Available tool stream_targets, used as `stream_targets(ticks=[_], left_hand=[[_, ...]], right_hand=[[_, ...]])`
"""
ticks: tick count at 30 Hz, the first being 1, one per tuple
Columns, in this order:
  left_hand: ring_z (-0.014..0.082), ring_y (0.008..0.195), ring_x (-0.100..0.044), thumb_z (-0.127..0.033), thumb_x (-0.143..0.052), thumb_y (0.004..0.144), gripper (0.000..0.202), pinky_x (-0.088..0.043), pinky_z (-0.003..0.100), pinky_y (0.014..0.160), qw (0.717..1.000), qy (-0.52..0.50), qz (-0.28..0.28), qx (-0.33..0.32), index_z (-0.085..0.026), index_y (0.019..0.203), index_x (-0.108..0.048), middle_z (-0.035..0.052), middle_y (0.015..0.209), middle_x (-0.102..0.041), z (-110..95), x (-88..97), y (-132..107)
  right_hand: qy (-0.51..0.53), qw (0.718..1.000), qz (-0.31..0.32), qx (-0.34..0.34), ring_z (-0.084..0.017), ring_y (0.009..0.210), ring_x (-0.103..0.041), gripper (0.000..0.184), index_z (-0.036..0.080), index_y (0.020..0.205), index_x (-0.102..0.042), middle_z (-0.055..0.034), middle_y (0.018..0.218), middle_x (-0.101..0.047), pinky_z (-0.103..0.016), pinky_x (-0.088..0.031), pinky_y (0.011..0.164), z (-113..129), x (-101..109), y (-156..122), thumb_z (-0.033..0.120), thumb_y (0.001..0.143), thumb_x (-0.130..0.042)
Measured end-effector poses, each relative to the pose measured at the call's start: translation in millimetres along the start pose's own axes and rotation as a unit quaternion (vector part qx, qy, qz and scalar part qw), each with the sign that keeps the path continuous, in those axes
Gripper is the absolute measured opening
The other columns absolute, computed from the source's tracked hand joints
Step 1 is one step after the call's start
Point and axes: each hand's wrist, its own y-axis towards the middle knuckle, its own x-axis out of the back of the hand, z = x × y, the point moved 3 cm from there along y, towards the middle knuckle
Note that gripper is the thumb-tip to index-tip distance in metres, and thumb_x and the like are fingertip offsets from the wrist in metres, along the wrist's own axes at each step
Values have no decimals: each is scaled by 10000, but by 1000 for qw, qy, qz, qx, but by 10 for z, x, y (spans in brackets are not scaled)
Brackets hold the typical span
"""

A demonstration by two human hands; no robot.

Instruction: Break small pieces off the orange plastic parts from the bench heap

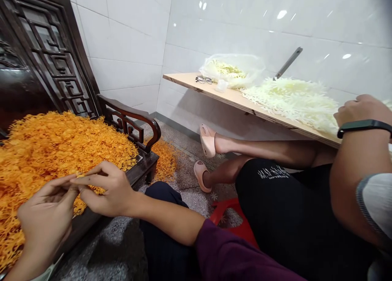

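Observation:
My left hand and my right hand meet at the fingertips, both closed in a pinch. Between them shows a bit of a small yellow-orange piece; the fingers hide most of it. Right behind and below my hands spreads a large heap of orange plastic flower pieces, thin-armed and tangled, on a dark carved wooden bench. More orange pieces lie on the floor beyond the bench's armrest.
On the right, another person's hand is by a pile of pale flower pieces on a wall-side board. A clear bag, glasses and a metal strip are there too. A red stool stands below.

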Motion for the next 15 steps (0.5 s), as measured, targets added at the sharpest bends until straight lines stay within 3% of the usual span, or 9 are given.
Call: stream_targets(ticks=[4,9,15], left_hand=[[154,780,-674,-184,-899,577,346,-558,243,723,998,-65,4,10,-269,891,-779,-40,882,-753,-26,-28,40],[183,827,-679,-303,-905,703,284,-581,297,758,997,-33,45,-61,-224,904,-720,-3,896,-731,-168,-103,-13],[160,825,-682,-387,-886,782,307,-567,261,763,994,-59,75,-51,-174,925,-718,53,906,-722,-273,-148,-63]], right_hand=[[16,1000,-25,10,-149,948,-678,261,168,1131,-797,-111,1076,-687,-240,-593,907,45,45,1,300,953,-657],[116,990,-60,-52,-140,801,-632,268,195,1137,-782,-70,959,-698,-272,-573,761,16,170,18,372,976,-662],[329,926,-81,-168,-140,822,-652,226,223,1031,-787,-43,983,-745,-271,-545,741,-94,169,13,384,873,-791]])
